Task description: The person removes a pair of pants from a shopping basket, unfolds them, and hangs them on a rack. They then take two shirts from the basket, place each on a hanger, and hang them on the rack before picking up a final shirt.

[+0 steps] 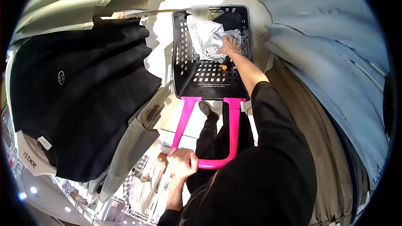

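Note:
My left hand (183, 162) is wrapped round the left corner of the pink handle (212, 164) of a black perforated basket (184, 84). Inside the basket, at its far end, lie crumpled white and light grey clothes (209, 35) with a dark cloth (231, 21) behind them. My right hand (230, 46) reaches over the basket's right side and rests on the light clothes, fingers spread. Just below it, a small orange item (224, 66) shows on the basket floor.
Hanging clothes flank the basket: a black top (79, 83) on a hanger (35, 155) at left, light blue garments (331, 58) and brown ones (310, 129) at right. Pale green clothes (83, 4) hang at upper left. My shoe (208, 109) stands below the basket.

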`<state>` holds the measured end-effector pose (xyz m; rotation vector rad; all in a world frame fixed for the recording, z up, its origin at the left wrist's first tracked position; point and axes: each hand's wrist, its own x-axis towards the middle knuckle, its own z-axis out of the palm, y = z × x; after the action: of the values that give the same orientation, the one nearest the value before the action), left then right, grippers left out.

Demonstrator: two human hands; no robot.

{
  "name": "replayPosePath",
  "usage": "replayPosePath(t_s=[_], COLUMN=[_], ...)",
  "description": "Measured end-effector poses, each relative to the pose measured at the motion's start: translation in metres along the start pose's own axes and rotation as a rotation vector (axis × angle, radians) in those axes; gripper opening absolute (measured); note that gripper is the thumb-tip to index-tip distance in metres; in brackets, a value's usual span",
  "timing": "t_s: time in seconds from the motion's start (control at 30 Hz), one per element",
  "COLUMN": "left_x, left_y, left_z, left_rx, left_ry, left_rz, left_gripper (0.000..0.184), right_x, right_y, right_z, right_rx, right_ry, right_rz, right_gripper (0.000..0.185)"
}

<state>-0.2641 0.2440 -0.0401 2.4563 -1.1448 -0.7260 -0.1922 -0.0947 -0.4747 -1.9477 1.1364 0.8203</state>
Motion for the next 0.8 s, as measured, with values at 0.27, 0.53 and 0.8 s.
replayPosePath(t_s=[0.27, 0.53, 0.8], left_x=[-0.003, -0.018, -0.034], left_y=[0.008, 0.015, -0.014], left_z=[0.001, -0.008, -0.021], left_rx=[0.029, 0.065, -0.070], left_ry=[-0.009, 0.128, -0.017], left_rz=[-0.012, 0.091, 0.271], left_gripper=[0.027, 0.028, 0.030], right_x=[-0.062, -0.137, -0.315], right_y=[0.013, -0.033, -0.061], right_z=[0.111, -0.019, -0.137], right_rx=[0.070, 0.259, 0.508], right_ry=[0.140, 0.211, 0.376], right_rz=[-0.119, -0.305, -0.601], right_gripper=[0.038, 0.039, 0.045])
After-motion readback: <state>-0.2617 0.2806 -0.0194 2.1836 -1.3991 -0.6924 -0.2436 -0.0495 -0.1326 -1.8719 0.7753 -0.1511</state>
